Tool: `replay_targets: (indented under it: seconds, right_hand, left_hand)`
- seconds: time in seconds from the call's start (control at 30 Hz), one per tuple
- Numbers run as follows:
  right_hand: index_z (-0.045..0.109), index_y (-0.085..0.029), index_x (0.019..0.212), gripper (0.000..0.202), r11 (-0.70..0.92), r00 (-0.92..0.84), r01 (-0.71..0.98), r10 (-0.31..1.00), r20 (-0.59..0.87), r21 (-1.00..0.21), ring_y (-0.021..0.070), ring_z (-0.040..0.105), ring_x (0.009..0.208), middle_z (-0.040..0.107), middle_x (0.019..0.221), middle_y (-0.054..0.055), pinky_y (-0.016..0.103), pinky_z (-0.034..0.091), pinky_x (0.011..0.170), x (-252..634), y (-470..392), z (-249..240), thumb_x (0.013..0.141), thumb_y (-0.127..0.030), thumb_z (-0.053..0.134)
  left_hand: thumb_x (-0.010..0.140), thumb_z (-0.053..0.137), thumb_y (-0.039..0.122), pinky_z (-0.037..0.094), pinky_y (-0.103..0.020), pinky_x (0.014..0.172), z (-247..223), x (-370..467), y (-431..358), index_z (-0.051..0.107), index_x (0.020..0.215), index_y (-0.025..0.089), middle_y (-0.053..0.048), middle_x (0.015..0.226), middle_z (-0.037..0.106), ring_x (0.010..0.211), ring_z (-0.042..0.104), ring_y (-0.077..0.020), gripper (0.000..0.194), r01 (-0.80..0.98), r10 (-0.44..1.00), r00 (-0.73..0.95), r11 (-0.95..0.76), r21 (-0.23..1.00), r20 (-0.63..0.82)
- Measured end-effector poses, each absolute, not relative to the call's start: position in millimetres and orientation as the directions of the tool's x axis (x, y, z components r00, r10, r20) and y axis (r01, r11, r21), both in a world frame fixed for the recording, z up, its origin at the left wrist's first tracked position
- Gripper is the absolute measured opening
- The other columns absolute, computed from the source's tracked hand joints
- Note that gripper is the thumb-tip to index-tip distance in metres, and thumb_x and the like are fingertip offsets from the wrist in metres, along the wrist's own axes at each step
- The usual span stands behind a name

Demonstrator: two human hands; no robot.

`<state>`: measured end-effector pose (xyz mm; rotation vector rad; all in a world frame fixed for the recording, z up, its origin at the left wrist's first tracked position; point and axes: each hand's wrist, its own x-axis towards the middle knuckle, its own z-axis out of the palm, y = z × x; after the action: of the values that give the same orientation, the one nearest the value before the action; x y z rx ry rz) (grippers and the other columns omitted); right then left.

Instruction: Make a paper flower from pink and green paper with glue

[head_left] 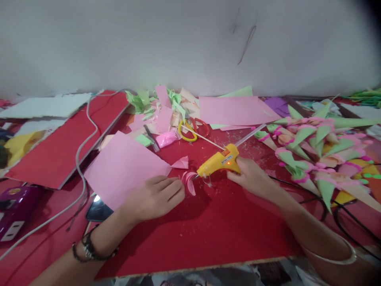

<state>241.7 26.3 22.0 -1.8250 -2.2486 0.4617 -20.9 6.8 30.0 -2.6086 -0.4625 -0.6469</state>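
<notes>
My right hand [248, 174] is wrapped round the handle of a yellow hot glue gun [216, 163], with a clear glue stick [250, 134] poking out of its back. An orange light glows on its side. The gun's nozzle touches or nearly touches a curled pink paper piece [189, 182]. My left hand [159, 196] has its fingers closed at the near end of that curl; the fingertips are partly hidden. Just behind lies a small pink paper scrap [181, 163], and a pink sheet [125, 167] extends beyond my left wrist.
Yellow-handled scissors [187, 133] and a red-handled pair [202, 128] lie behind the gun. Paper cones [315, 147] are heaped at right, near a black cord [300, 186]. A white cable [79, 155], a phone [98, 209] and a purple box with sockets [19, 210] occupy the left.
</notes>
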Motion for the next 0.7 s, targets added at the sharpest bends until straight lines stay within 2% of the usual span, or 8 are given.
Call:
replay_targets:
  seconds: [0.33,0.43,0.53,0.6,0.7]
  right_hand:
    - [0.046,-0.017,0.065,0.007,0.154,-0.167,0.937,0.986,-0.015,-0.314,0.0129,0.046,0.046,0.05,0.053,0.001,0.023,0.028,0.044,241.6,28.0,20.9,0.068,-0.023,0.047]
    - [0.05,-0.016,0.068,0.02,0.089,-0.068,0.945,0.995,0.076,-0.316,0.0159,0.049,0.049,0.052,0.056,0.002,0.025,0.031,0.046,247.0,31.8,20.3,0.068,-0.036,0.055]
    - [0.054,-0.016,0.078,0.031,-0.011,0.095,0.936,0.97,0.223,-0.351,0.021,0.055,0.061,0.058,0.067,0.007,0.027,0.036,0.053,263.1,38.6,20.3,0.07,-0.045,0.055]
    - [0.054,-0.015,0.088,0.034,-0.114,0.217,0.935,0.933,0.287,-0.336,0.0235,0.057,0.071,0.061,0.078,0.011,0.029,0.037,0.058,278.3,43.7,20.6,0.075,-0.046,0.048]
    - [0.05,-0.011,0.101,0.037,-0.218,0.296,0.935,0.914,0.276,-0.281,0.026,0.057,0.081,0.06,0.089,0.017,0.032,0.036,0.062,299.7,49.5,20.9,0.083,-0.042,0.038]
  left_hand:
    - [0.085,0.038,0.006,0.049,-0.026,0.061,28.5,-20.5,7.3,0.055,0.079,0.011,-0.003,0.073,0.066,0.065,0.06,-0.0139,0.019,0.401,0.228,0.841,-0.871,-0.285,0.49]
    - [0.086,0.036,0.007,0.048,-0.026,0.059,27.7,-22.2,7.1,0.055,0.08,0.012,-0.004,0.075,0.066,0.064,0.059,-0.0141,0.02,0.418,0.271,0.838,-0.877,-0.237,0.474]
    - [0.087,0.035,0.008,0.046,-0.026,0.056,26.8,-24.2,6.7,0.053,0.079,0.013,-0.004,0.077,0.066,0.062,0.058,-0.0142,0.021,0.45,0.334,0.829,-0.875,-0.179,0.448]
    - [0.087,0.036,0.009,0.045,-0.027,0.056,25.0,-25.5,6.7,0.053,0.078,0.014,-0.004,0.079,0.066,0.063,0.058,-0.0143,0.019,0.466,0.365,0.824,-0.872,-0.152,0.432]
    - [0.086,0.04,0.012,0.044,-0.027,0.059,20.3,-27.8,7.5,0.051,0.08,0.015,-0.003,0.081,0.065,0.064,0.056,-0.0139,0.013,0.484,0.393,0.816,-0.866,-0.129,0.425]
